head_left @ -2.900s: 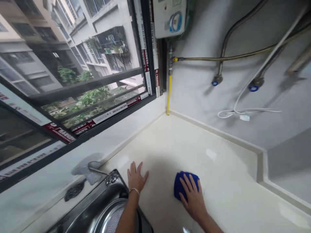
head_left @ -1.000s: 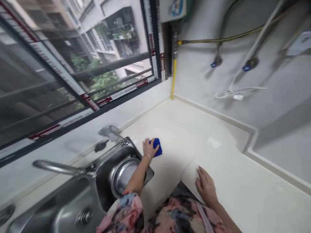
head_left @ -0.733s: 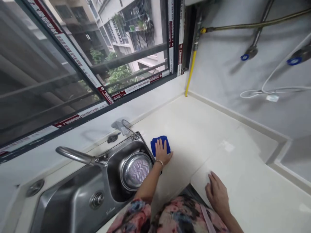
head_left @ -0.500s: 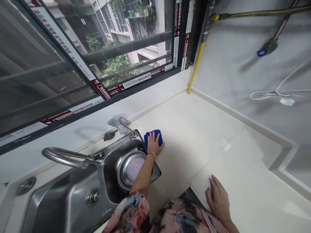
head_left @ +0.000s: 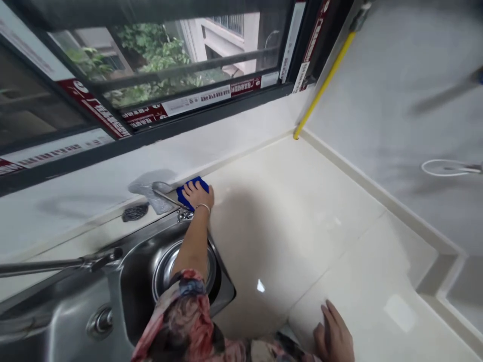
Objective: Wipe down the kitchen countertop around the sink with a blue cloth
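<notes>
Your cream countertop runs from the steel sink, set into it on your left, to the far corner by the wall. A blue cloth lies on it at the sink's far corner, flat under your left hand. On the strip behind the sink lie a dark mesh piece and a grey translucent scrap. Your right hand rests palm-down at the near edge.

The left hand hides most of the blue cloth, and its forearm crosses the bowl in the sink. The right hand is cut by the bottom edge at five o'clock. The tap runs off at nine o'clock, and the hose at two o'clock is blurred.
</notes>
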A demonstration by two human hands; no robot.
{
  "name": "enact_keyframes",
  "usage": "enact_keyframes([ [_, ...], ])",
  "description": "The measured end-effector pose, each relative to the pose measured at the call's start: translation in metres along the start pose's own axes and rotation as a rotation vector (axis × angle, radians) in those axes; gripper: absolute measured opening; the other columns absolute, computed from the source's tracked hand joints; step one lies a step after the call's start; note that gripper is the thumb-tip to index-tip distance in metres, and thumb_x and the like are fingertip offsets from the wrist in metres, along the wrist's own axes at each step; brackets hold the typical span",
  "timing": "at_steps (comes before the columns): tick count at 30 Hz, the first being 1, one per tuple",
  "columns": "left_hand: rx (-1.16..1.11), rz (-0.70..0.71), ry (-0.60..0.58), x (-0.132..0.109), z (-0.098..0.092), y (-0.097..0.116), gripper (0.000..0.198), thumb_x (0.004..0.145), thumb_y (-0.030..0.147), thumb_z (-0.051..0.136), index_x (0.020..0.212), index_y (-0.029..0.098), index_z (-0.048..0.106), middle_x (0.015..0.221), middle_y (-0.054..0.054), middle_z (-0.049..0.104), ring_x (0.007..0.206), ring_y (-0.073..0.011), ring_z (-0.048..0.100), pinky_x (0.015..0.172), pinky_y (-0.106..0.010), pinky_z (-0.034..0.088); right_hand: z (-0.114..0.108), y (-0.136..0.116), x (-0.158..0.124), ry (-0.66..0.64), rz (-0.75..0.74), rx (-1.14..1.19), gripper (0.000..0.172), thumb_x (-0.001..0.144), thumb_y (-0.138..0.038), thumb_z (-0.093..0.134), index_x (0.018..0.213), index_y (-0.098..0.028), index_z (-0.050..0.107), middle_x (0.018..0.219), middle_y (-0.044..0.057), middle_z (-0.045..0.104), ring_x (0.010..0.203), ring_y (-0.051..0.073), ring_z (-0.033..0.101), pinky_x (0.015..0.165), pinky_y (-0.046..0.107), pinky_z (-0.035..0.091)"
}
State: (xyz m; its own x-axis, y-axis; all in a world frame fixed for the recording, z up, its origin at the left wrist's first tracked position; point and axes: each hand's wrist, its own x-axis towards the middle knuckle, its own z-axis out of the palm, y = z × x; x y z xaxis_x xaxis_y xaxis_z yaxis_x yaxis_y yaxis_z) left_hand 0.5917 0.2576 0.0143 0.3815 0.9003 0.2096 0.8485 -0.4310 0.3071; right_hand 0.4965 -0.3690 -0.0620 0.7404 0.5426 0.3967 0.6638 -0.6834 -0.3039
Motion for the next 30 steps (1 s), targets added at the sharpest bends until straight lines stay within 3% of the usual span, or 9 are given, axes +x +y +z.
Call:
enact_keyframes([
  [4,0.046,-0.032,-0.004,0.008,0.003,0.006,0.063,0.097,0.045,0.048,0.145,0.004,0.052,0.163,-0.028,0.041,0.157,-0.0452,0.027,0.129,-0.071,0.015,-0.001,0.006,-0.007,-0.045,-0.029,-0.02,0.05,0.105,-0.039,0.046,0.15,-0.016,0.049,0.14,0.025,0.063,0.116,0.038,0.071,0.086,0.052,0.065],
  [10,0.107,-0.053,-0.129,0.0,-0.002,0.023,0.082,0.096,0.047,0.047,0.161,-0.001,0.036,0.173,-0.031,0.024,0.163,-0.05,0.008,0.128,-0.074,0.009,0.011,0.015,-0.013,-0.012,-0.02,0.029,0.053,0.107,-0.047,0.043,0.149,-0.017,0.055,0.131,0.023,0.069,0.108,0.036,0.074,0.081,0.048,0.067],
  [12,0.114,0.02,-0.183,-0.006,-0.001,0.036,0.085,0.095,0.048,0.046,0.163,-0.001,0.033,0.175,-0.03,0.021,0.164,-0.0496,0.007,0.13,-0.071,0.007,0.016,0.019,-0.014,-0.004,-0.008,0.035,0.055,0.107,-0.05,0.043,0.15,-0.019,0.057,0.128,0.022,0.071,0.107,0.036,0.075,0.08,0.047,0.066],
  [15,0.085,0.25,-0.263,-0.022,0.001,0.059,0.083,0.096,0.048,0.047,0.164,0.003,0.036,0.177,-0.024,0.02,0.165,-0.0451,0.008,0.133,-0.063,0.004,0.024,0.023,-0.012,0.039,0.011,0.061,0.06,0.106,-0.054,0.043,0.154,-0.021,0.055,0.129,0.02,0.071,0.109,0.037,0.074,0.084,0.05,0.065],
  [18,0.047,0.384,-0.296,-0.045,0.004,0.083,0.082,0.095,0.05,0.051,0.164,0.009,0.039,0.178,-0.018,0.022,0.165,-0.0414,0.011,0.135,-0.058,0.003,0.028,0.019,-0.005,0.076,-0.025,0.064,0.059,0.107,-0.052,0.043,0.155,-0.02,0.054,0.131,0.02,0.071,0.11,0.036,0.074,0.085,0.048,0.064],
  [21,0.011,0.471,-0.313,-0.076,0.003,0.099,0.085,0.093,0.054,0.055,0.164,0.009,0.039,0.177,-0.02,0.023,0.165,-0.0433,0.013,0.134,-0.06,0.006,0.025,0.003,0.005,0.116,-0.001,0.076,0.053,0.106,-0.042,0.047,0.153,-0.02,0.054,0.139,0.02,0.068,0.116,0.036,0.072,0.088,0.049,0.064],
  [26,-0.022,0.671,-0.341,-0.136,0.004,0.106,0.088,0.092,0.055,0.058,0.163,0.005,0.04,0.174,-0.026,0.026,0.164,-0.0465,0.014,0.132,-0.064,0.01,0.011,-0.039,0.029,0.125,0.121,0.077,0.049,0.1,-0.023,0.05,0.148,-0.025,0.056,0.147,0.015,0.064,0.131,0.033,0.066,0.1,0.055,0.063],
  [30,-0.038,0.87,-0.338,-0.194,0.005,0.114,0.093,0.091,0.059,0.058,0.164,0.005,0.038,0.175,-0.025,0.025,0.164,-0.0457,0.012,0.132,-0.064,0.011,0.003,-0.046,0.047,0.177,0.134,0.098,0.056,0.093,-0.014,0.049,0.149,-0.022,0.055,0.147,0.016,0.063,0.136,0.03,0.062,0.107,0.055,0.059],
])
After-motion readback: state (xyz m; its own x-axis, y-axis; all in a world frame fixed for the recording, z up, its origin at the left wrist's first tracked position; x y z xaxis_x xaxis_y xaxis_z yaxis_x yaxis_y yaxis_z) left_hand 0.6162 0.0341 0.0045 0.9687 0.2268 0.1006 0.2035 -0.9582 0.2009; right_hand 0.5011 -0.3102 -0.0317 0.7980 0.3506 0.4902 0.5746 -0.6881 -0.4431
